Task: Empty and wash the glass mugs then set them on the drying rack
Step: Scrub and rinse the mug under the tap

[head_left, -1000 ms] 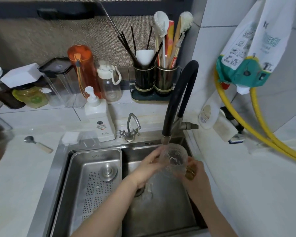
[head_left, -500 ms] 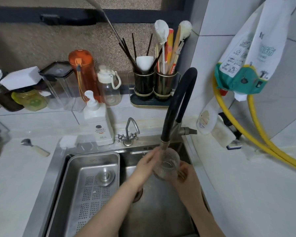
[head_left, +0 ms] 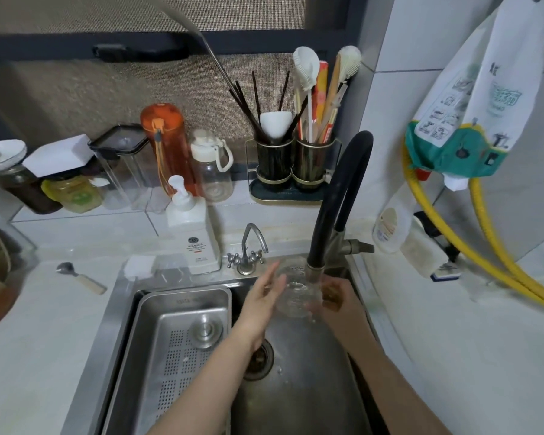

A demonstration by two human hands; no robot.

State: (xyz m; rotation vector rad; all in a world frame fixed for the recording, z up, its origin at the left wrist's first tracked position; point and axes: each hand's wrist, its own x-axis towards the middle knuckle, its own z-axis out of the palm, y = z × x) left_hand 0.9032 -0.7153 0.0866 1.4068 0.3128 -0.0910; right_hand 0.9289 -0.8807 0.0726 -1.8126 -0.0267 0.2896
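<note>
A clear glass mug (head_left: 294, 291) is held over the steel sink (head_left: 299, 381), right under the spout of the black hose faucet (head_left: 336, 199). My right hand (head_left: 338, 298) grips the mug from the right side, partly hidden behind the glass. My left hand (head_left: 261, 296) lies flat against the mug's left side with its fingers stretched out. The mug is blurred, so I cannot make out its handle or any water stream.
A perforated steel drain tray (head_left: 182, 346) fills the sink's left half. A white soap pump bottle (head_left: 192, 233) and a small metal tap (head_left: 248, 249) stand behind the sink. Bottles, jars and utensil holders (head_left: 296, 158) line the back ledge. A yellow hose (head_left: 471, 246) runs at right.
The mug has risen from lower in the sink up to the faucet spout. My left hand's fingers have straightened along the glass.
</note>
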